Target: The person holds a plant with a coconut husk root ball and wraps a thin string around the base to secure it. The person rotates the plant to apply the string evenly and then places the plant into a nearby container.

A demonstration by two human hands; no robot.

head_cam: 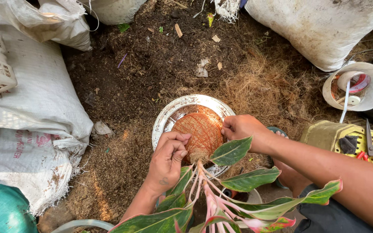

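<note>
Pink-stemmed plant point(221, 190) lies toward camera, stems running up to fibre-wrapped root ball point(199, 131); left hand point(167, 157) and right hand point(242, 127) clasp ball over white bowl point(165, 118).

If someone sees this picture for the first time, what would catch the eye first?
Most likely the round fibre-wrapped root ball at the centre, over a white basin, with the left hand and right hand on its two sides. Next, the plant's pink stems and green, pink-edged leaves spreading toward the bottom edge. Red-handled scissors lie at the right.
</note>
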